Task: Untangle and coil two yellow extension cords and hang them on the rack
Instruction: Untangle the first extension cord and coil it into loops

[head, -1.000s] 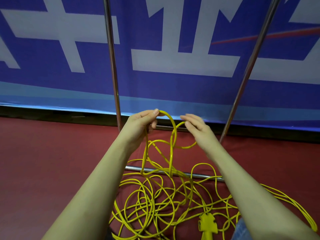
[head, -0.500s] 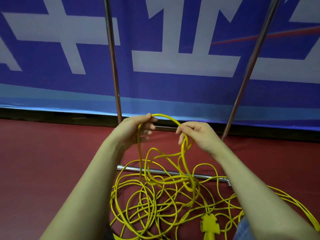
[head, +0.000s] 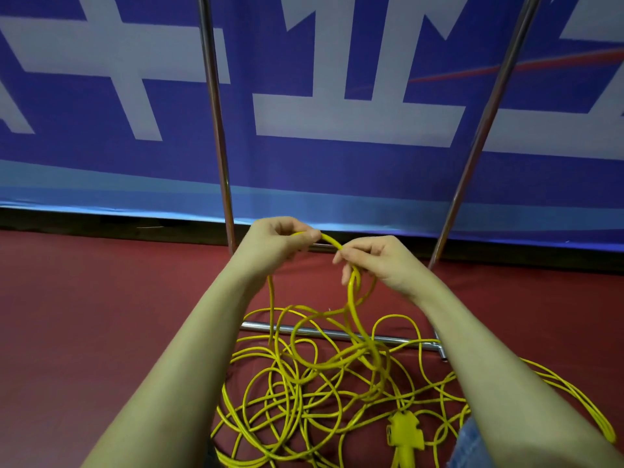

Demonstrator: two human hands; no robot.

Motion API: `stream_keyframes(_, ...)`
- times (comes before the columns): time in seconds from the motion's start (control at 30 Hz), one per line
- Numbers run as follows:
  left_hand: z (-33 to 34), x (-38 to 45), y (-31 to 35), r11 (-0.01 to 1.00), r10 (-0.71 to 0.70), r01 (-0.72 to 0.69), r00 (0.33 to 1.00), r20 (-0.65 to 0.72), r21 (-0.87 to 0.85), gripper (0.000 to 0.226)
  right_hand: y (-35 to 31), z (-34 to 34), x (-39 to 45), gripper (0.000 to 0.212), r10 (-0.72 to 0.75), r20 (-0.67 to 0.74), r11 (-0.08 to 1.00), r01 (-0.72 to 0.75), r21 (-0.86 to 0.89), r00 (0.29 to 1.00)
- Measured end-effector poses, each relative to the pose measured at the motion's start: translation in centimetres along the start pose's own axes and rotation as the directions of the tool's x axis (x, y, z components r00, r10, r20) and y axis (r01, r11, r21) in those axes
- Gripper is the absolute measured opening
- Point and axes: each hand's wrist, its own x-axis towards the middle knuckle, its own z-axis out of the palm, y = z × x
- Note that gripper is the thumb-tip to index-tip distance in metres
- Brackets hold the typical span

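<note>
A tangle of yellow extension cord (head: 304,376) lies in many loops on the red floor below my arms. A yellow multi-outlet socket end (head: 404,430) rests at the lower right of the pile. My left hand (head: 277,243) pinches a strand of the cord at its fingertips, and the strand hangs straight down from it. My right hand (head: 374,261) grips the same raised strand a short way along, with a small loop hanging under its fingers. The rack's two metal uprights (head: 216,130) rise behind my hands.
The rack's low chrome base bar (head: 256,327) runs across the floor under the cords, ending at a foot (head: 440,349) on the right. A second slanted upright (head: 479,140) stands right. A blue and white banner (head: 337,113) covers the wall. Blue denim (head: 467,447) shows lower right.
Both hands have come closer together and lowered slightly. The wide arch of cord between them has shrunk to a short span, and my right hand has closed round a small loop.
</note>
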Motion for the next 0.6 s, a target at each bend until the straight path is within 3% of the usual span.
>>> stream_keyframes(0.1,0.0,0.2,0.1,0.985,0.021,-0.028,0.999,-0.039,-0.168,0.016,0.8,-0.5,-0.3,0.027,0.04,0.009,0.997,-0.039,-0.071,0.999)
stream_keyframes(0.27,-0.1,0.6,-0.9,0.956,-0.005,-0.003,1.0,-0.025,-0.294,0.016,2.4,-1.1,-0.7,0.012,0.066,0.027,0.988,-0.062,-0.144,0.997)
stream_keyframes(0.4,0.2,0.7,-0.9,0.933,-0.012,0.002,1.0,-0.025,-0.36,0.031,2.6,-1.0,-0.2,0.015,0.051,0.031,0.975,-0.043,-0.216,0.998)
stream_keyframes(0.47,0.0,0.7,-0.8,0.918,-0.036,0.032,0.999,-0.002,-0.396,0.026,2.4,-0.9,-0.2,0.017,0.028,0.062,0.973,-0.013,-0.229,0.998)
stream_keyframes(0.53,-0.8,0.8,-0.9,0.943,-0.096,0.094,0.995,0.008,-0.318,0.017,2.4,-0.9,-0.3,0.02,0.01,0.037,0.986,-0.004,-0.167,0.999)
stream_keyframes(0.6,-1.4,0.9,-1.5,0.989,-0.142,0.141,0.99,-0.009,-0.037,0.017,2.3,-1.1,-0.4,0.024,0.009,-0.006,0.994,-0.009,-0.109,1.0)
